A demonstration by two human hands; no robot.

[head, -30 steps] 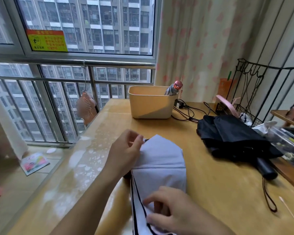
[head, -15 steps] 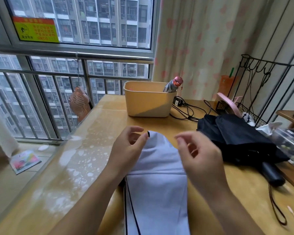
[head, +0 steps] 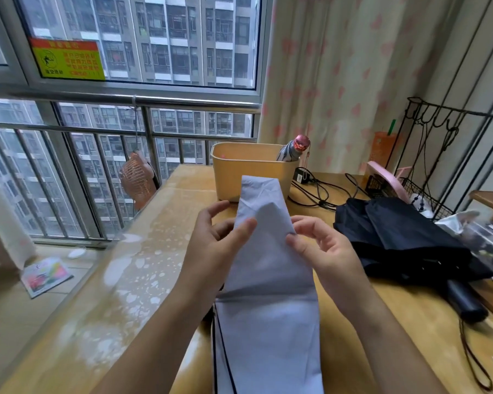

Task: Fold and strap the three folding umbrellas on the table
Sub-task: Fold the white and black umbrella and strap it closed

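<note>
Pale-blue umbrella held up over the near middle of the table; our left hand pinches its left edge, our right hand the right edge. Black umbrella lies loose at right. Third umbrella stands in the far bin.

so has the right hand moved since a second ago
Yes: the right hand has moved up the pale umbrella, toward the bin.

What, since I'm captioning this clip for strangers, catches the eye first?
Centre frame, the left hand and right hand pinch the pale lilac umbrella, its far end raised above the table. A crumpled black umbrella lies to its right; a pink-handled umbrella stands in the beige tub behind.
</note>
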